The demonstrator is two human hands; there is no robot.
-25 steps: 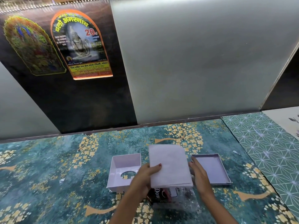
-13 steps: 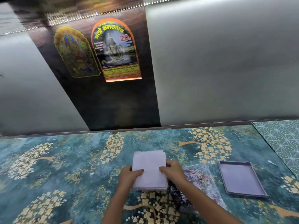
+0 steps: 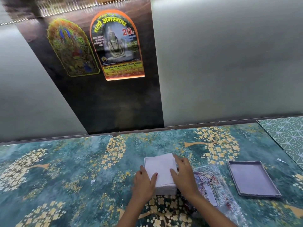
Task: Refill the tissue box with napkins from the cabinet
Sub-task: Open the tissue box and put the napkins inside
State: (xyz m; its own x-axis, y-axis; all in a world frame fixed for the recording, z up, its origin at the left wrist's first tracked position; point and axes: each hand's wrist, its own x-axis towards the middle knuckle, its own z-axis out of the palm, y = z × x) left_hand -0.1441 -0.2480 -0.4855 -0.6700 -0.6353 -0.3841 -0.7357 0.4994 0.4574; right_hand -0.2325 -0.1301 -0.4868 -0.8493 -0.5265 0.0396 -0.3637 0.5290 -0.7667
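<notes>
Head view shows us a change since a second ago: the stack of napkins [image 3: 159, 169], then held up in the air above the worktop [image 3: 65, 177], now sits down over the white tissue box [image 3: 165, 190], whose front wall shows just below the stack. The box was then open and empty, with its round dispensing hole down against the worktop. We judge the filling step to be nearly done, though we cannot tell whether the stack is fully seated inside or only resting on the rim.

Left hand [image 3: 144, 181] lies at the near left corner, thumb on top of the napkins, fingers flat rather than clenched. Right hand [image 3: 183, 174] is spread open over the right edge, fingertips pressing on the stack. Neither hand is clamped; both appear to be steadying or pushing down.

Beside the right wrist lies a crumpled plastic wrapper [image 3: 208, 189]. Well to the right, the loose box panel [image 3: 252, 179] waits, not yet fitted.
</notes>
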